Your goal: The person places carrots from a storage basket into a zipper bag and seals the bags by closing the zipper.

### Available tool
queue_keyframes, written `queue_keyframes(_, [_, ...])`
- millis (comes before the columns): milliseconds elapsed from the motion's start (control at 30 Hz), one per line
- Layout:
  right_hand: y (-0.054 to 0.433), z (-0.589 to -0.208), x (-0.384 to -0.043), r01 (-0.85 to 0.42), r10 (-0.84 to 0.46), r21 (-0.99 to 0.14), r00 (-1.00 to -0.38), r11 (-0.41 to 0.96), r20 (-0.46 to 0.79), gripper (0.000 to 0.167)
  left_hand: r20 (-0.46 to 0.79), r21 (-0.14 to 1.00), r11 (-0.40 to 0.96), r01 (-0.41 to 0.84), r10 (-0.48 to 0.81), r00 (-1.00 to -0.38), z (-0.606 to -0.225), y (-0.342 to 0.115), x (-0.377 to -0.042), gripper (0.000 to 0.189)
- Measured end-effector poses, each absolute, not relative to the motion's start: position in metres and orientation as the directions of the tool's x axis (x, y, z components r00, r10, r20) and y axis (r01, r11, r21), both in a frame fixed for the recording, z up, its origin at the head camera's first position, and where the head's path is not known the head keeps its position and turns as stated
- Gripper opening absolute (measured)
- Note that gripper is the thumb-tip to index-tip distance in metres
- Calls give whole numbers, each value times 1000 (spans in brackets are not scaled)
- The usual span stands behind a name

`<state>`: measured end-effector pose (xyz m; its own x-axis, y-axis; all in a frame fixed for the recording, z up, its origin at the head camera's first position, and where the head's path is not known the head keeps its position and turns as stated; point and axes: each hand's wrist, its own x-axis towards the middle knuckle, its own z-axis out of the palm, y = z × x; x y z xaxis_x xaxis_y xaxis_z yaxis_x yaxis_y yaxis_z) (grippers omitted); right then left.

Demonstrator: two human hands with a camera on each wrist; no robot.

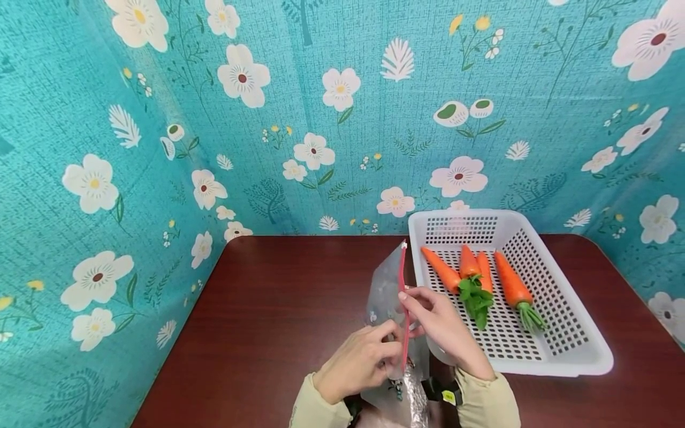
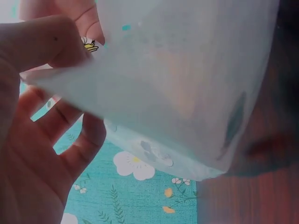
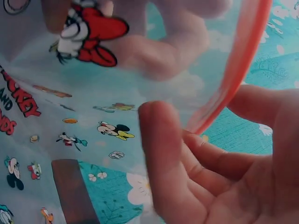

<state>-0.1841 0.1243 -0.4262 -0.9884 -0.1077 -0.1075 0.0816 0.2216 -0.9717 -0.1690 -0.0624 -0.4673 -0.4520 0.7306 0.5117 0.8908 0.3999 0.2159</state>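
Observation:
A clear zip bag [image 1: 383, 291] with cartoon prints and a red zip edge [image 3: 254, 37] stands upright over the dark table, its zip edge running away from me. My left hand [image 1: 366, 359] pinches the bag near the closer end of that edge; in the left wrist view the plastic [image 2: 140, 88] passes between thumb and fingers. Further along, my right hand [image 1: 441, 324] pinches the red edge between thumb and fingers. In the right wrist view, other fingers [image 3: 154, 51] show through the printed plastic. Crinkled silvery material [image 1: 416, 395] shows below the hands.
A white perforated basket [image 1: 567, 285] stands to the right, close to my right hand. In it lie several orange carrots [image 1: 511, 279], some with green tops [image 1: 475, 300]. The dark red table [image 1: 267, 315] reaches back to a turquoise flowered cloth [image 1: 299, 107].

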Motion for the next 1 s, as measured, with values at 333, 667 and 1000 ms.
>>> queue_keyframes(333, [131,-429,-184,-17,-115,-952,-993,304,-19,26,311,613,297,732,761,-570,-459,-77,-168,12])
queue_keyframes(667, [127,-430,-183,44,-116,-986,-991,162,-63,35,416,738,355,574,431,-801,-453,-85,-174,19])
queue_keyframes(1000, [114,-427,-180,105,-171,-990,-978,94,-120,33,364,794,398,461,297,-883,-455,-83,-174,34])
